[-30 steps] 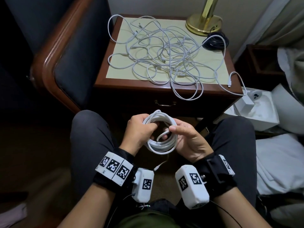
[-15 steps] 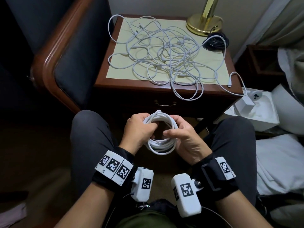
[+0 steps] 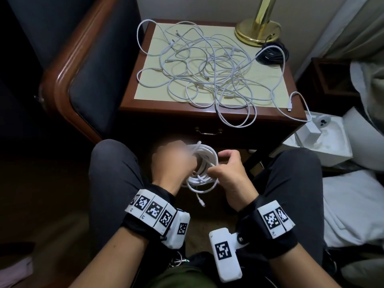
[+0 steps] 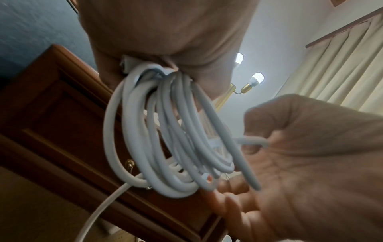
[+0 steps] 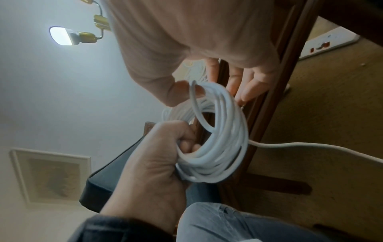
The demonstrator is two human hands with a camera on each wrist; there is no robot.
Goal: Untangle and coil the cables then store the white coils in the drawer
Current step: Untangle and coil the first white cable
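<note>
a white coil (image 3: 204,169) of cable hangs between the person's knees, just in front of the closed drawer (image 3: 207,132) of the nightstand. the left hand (image 3: 173,161) is fisted around one side of the coil, several loops bunched in its curled fingers (image 5: 187,144). the right hand (image 3: 230,173) sits at the other side, thumb and forefinger pinching a strand (image 4: 251,141) of the same cable, the other fingers loosely bent. a loose end with a plug (image 3: 201,202) dangles below the coil. on the tabletop (image 3: 153,88) a tangle of white cables (image 3: 207,77) sprawls from the left edge over the front edge, one plug (image 3: 289,106) near the front right corner. a black coil (image 3: 272,54) lies at the back right corner beside a brass lamp base (image 3: 257,32).
</note>
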